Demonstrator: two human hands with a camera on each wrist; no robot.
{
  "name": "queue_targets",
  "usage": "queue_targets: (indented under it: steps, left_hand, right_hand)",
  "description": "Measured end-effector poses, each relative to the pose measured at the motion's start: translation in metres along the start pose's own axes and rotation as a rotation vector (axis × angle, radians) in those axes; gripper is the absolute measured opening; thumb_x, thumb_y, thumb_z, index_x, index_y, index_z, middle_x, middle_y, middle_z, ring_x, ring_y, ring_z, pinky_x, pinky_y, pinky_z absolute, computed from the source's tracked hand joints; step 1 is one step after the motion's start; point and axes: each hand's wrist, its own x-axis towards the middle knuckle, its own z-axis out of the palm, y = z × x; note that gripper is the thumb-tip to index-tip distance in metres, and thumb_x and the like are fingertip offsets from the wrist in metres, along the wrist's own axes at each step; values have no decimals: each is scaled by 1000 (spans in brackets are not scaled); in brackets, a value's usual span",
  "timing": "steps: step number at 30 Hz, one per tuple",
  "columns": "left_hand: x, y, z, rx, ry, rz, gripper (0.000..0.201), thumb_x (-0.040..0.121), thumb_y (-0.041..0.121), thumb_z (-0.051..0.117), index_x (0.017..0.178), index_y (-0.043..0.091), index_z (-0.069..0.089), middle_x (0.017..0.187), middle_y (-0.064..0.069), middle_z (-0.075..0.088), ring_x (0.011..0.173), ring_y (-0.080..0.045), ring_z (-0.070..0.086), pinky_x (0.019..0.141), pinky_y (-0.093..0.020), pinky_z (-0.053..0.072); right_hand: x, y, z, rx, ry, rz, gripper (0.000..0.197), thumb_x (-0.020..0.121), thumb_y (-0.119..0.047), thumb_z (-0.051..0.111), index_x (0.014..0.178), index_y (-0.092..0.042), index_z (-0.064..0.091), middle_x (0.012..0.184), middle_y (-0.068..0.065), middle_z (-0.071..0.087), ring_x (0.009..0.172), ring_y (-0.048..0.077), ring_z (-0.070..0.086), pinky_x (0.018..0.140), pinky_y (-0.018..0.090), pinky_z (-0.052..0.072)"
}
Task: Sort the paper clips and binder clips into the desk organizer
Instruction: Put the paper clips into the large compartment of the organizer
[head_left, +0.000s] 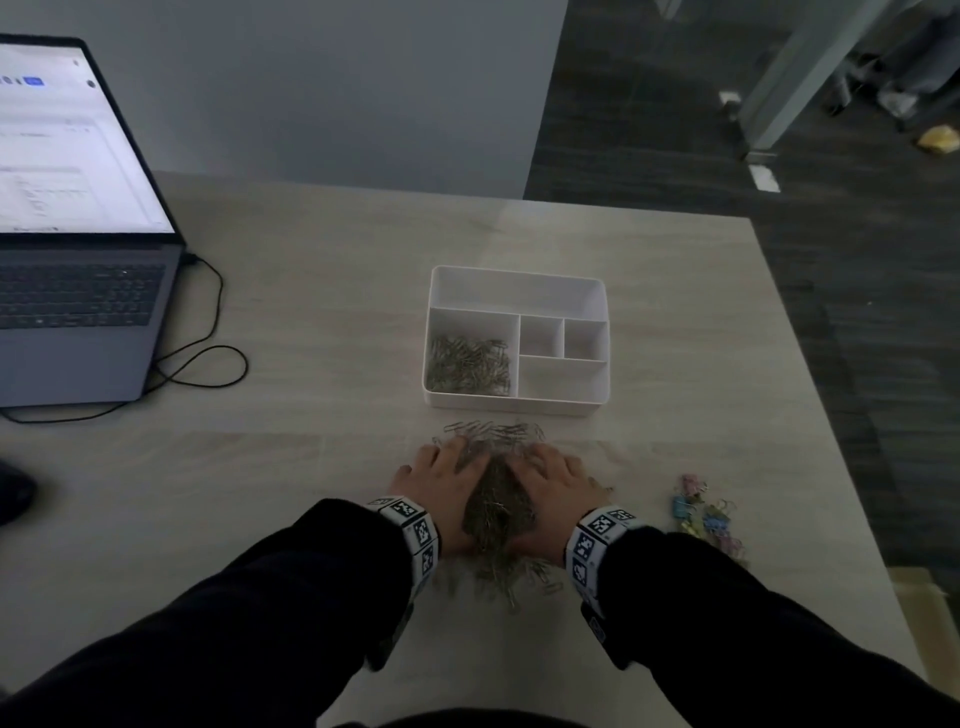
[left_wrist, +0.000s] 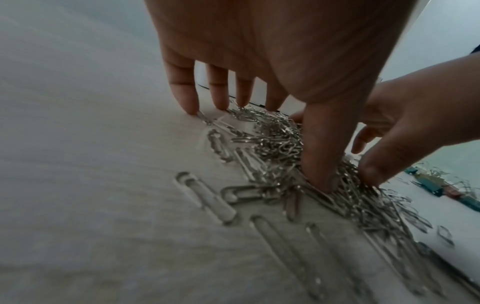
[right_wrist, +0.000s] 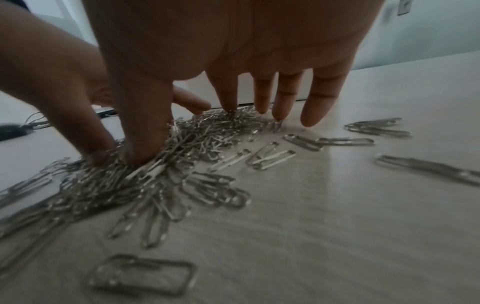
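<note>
An open laptop (head_left: 78, 218) is sitting at the table's (head_left: 311, 322) far left. The left hand (head_left: 441, 488) is pressing straight, spread fingers (left_wrist: 182, 90) against the heap of paper clips (head_left: 498, 509), just in front of the white desk organizer (head_left: 519, 405) (its near-left compartment is already holding paper clips). The right hand (head_left: 556, 480) is bracing the heap's other side, fingers (right_wrist: 322, 96) likewise straight and spread. Coloured binder clips (head_left: 701, 512) are lying farther right.
</note>
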Motion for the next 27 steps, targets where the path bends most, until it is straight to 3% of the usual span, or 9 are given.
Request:
queue_targets:
  steps: [5, 9, 16, 22, 27]
  left_hand:
    - [1, 5, -5, -67, 17, 51, 69, 76, 50, 61, 136, 36, 30, 139, -3, 29, 121, -31, 36, 94, -45, 48]
    - [3, 2, -6, -151, 20, 53, 37, 88, 29, 50, 125, 29, 45, 126, -5, 39, 113, -29, 44, 94, -43, 47]
    - [10, -6, -13, -317, -15, 23, 29, 86, 22, 54, 114, 20, 60, 114, -10, 60, 109, -28, 55, 92, -33, 42]
    - [5, -20, -14, -520, 53, -13, 23, 80, 24, 65, 103, 24, 71, 104, 2, 71, 101, -16, 62, 85, -20, 40]
    - [-1, -31, -23, -718, 72, -52, 14, 78, 25, 73, 92, 27, 74, 86, 10, 71, 79, -6, 63, 80, -25, 52]
  right_hand:
    - [2, -8, 3, 148, 24, -66, 67, 74, -37, 64, 135, -36, 35, 128, 4, 37, 114, 31, 48, 101, 41, 43]
    - [6, -9, 0, 190, -32, -82, 43, 81, -28, 57, 123, -27, 47, 115, 5, 45, 101, 30, 56, 91, 39, 49]
    - [15, -13, -7, 238, -32, -85, 24, 81, -20, 58, 105, -15, 60, 107, 8, 61, 101, 27, 56, 86, 30, 44]
    - [15, -11, -8, 361, 21, -91, 16, 78, -18, 60, 93, -19, 66, 96, 2, 67, 91, 20, 60, 83, 29, 48]
    - [13, -6, -11, 516, 110, -14, 12, 77, -15, 64, 87, -21, 67, 83, -7, 65, 74, 6, 57, 69, 17, 45]
